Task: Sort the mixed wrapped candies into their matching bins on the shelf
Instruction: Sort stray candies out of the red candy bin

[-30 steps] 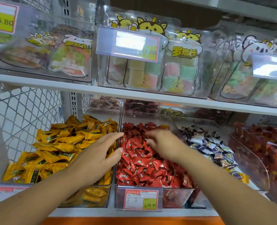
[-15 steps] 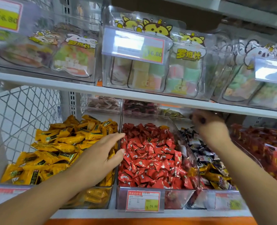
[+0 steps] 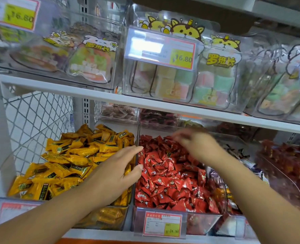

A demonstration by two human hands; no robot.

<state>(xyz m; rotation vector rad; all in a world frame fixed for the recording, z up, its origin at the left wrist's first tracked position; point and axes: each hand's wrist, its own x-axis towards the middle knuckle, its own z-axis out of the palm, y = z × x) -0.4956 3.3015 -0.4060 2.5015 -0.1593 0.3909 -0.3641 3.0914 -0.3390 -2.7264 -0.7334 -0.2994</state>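
Just below right hand (image 3: pixel 196 145): red candies (image 3: pixel 168 180); left hand (image 3: pixel 115 171) alongside.

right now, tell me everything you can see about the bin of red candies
The clear plastic bin sits on the lower shelf, beside the yellow candy bin. It is heaped with shiny red wrapped candies, and a red-bordered price tag reading 24.90 is fixed to its front. The right hand, blurred, hovers over the back of the pile; the left hand reaches to its left wall.
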